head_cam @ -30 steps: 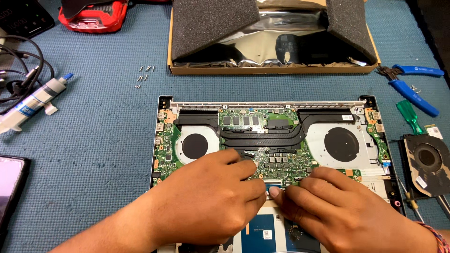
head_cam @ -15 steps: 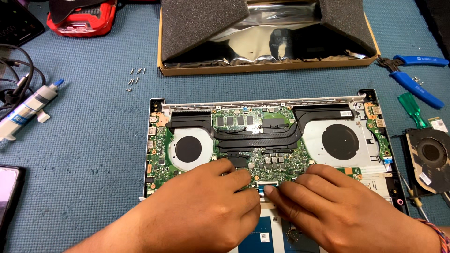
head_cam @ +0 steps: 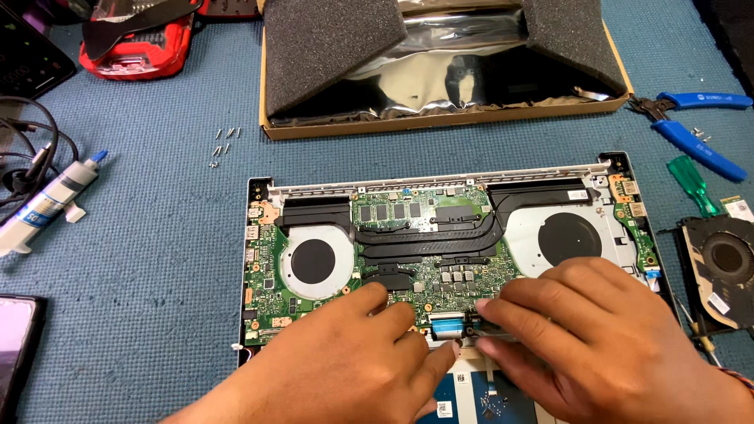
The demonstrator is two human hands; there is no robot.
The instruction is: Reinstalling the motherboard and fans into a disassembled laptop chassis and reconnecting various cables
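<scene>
We have the laptop (head_cam: pixel 440 259) open, board exposed. Our left hand (head_cam: pixel 345 369) and right hand (head_cam: pixel 597 338) press, fingers curled, holding nothing, on the blue connector (head_cam: pixel 448 323) between them. Removed fan (head_cam: pixel 719 271) lies right of our right hand; reassembly appears outstanding.

The right hand (head_cam: pixel 605 338) has slid right, its fingertips now pinching beside the blue ribbon connector (head_cam: pixel 448 323).

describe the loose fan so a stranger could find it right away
Start at the opened laptop on the blue mat, then look just off its right edge. The loose fan lies there: dark, removed, below the green-handled screwdriver, unlike the two fans mounted inside.
</scene>
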